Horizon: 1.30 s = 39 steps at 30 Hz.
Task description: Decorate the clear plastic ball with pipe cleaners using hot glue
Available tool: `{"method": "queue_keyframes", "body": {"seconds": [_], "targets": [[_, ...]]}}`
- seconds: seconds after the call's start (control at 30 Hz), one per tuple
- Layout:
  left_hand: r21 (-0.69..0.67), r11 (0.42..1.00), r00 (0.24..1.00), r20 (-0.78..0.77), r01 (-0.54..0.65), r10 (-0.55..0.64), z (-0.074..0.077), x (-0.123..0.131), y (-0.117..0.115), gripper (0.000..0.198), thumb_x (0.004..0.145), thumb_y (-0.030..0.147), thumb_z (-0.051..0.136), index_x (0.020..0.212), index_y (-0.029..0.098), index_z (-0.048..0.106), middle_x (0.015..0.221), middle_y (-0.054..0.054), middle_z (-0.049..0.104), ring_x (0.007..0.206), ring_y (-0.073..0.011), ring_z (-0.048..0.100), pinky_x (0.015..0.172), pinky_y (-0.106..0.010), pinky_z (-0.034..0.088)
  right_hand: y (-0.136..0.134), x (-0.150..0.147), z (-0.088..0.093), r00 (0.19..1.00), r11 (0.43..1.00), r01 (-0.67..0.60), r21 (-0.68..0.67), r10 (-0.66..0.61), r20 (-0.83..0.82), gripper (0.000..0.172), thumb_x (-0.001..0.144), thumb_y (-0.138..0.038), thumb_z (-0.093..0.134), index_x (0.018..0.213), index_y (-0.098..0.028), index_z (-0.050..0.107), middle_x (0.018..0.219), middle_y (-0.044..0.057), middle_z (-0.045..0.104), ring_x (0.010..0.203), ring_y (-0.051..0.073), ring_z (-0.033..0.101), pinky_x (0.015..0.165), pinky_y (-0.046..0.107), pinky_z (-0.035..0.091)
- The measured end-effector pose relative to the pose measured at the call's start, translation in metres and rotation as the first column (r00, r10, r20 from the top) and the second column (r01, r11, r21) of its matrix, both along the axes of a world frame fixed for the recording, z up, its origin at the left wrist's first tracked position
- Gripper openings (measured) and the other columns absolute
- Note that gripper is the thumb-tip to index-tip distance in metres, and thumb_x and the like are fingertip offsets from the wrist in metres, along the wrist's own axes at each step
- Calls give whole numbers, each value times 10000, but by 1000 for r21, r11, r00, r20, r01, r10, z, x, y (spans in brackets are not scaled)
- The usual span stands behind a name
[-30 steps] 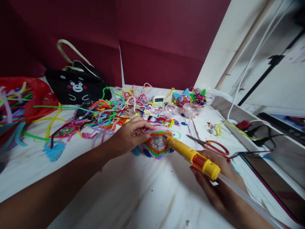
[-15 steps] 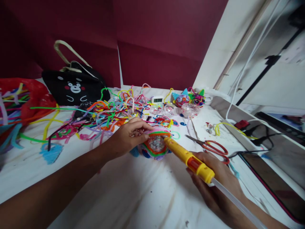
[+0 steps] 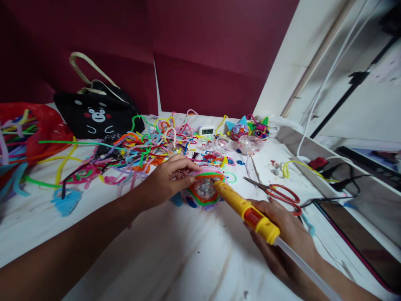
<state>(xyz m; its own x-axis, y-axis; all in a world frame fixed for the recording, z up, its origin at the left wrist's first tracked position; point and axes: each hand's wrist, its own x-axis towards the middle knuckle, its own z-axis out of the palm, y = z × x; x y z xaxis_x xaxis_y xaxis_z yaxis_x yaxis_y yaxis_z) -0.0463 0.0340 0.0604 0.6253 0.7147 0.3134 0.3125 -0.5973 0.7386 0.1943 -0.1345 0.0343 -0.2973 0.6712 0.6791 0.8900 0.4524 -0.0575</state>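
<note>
My right hand (image 3: 282,234) is wrapped round a yellow hot glue gun (image 3: 242,209), and a clear glue stick (image 3: 307,267) sticks out of its back end. The gun's nozzle points at the right part of the rim of a round pipe-cleaner craft piece (image 3: 205,190). That piece has a clear, hollow-looking middle ringed in orange, green and pink. My left hand (image 3: 175,177) grips its upper left edge between thumb and fingers; some of the fingers are hidden. Just right of the gun lie red-handled scissors (image 3: 275,192), partly open.
A tangle of coloured pipe cleaners (image 3: 150,146) spreads behind my left hand. Finished-looking craft heads (image 3: 239,129) and clear plastic domes (image 3: 224,144) stand at the back. A phone (image 3: 354,238) lies right, near cables (image 3: 341,184). At left are a black bag (image 3: 97,113) and a red bag (image 3: 50,133).
The glue gun's back end has shifted slightly left and down, its nozzle staying at the craft piece's rim. My left hand keeps its place.
</note>
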Motion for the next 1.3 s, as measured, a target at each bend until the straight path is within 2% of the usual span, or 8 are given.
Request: {"method": "queue_keyframes", "body": {"seconds": [0.13,0.33,0.53,1.07,1.3], "targets": [[9,1000,1000,5,0,0,0,0,0,237,831,360,650,1007,216,719,970,-44,568,843,-154,558,729,-259,479,-2,0,-1,1000,1000,-4,12,4,5,273,938,-220,460,1202,-153,471,925,86,715,702,191,678,598,308,513],[14,1000,1000,-10,-3,3,0,0,-1,248,843,382,645,1023,226,718,983,-41,577,855,-160,560,740,-266,482,-4,4,-5,997,998,66,25,-67,47,323,904,-228,494,1221,-169,475,954,90,718,752,213,700,638,327,537],[9,1000,1000,-2,4,-4,-2,-1,1,258,846,384,644,1032,222,718,993,-44,583,852,-158,559,738,-264,482,-3,9,-8,999,998,16,61,-17,28,375,884,-211,508,1251,-143,469,969,116,714,748,221,703,611,331,539],[6,1000,1000,8,6,-6,-3,0,1,249,850,377,646,1031,220,716,965,-33,563,829,-153,547,712,-265,458,-6,8,-5,991,989,128,69,-131,29,308,924,-236,506,1220,-151,494,987,103,691,753,209,691,608,317,531],[4,1000,1000,8,2,-2,-1,0,-1,249,839,368,652,1023,215,718,961,-29,550,832,-145,550,710,-247,466,-7,5,-5,994,993,108,36,-108,-7,278,943,-290,484,1188,-159,507,934,89,690,711,194,675,570,294,517]]}}
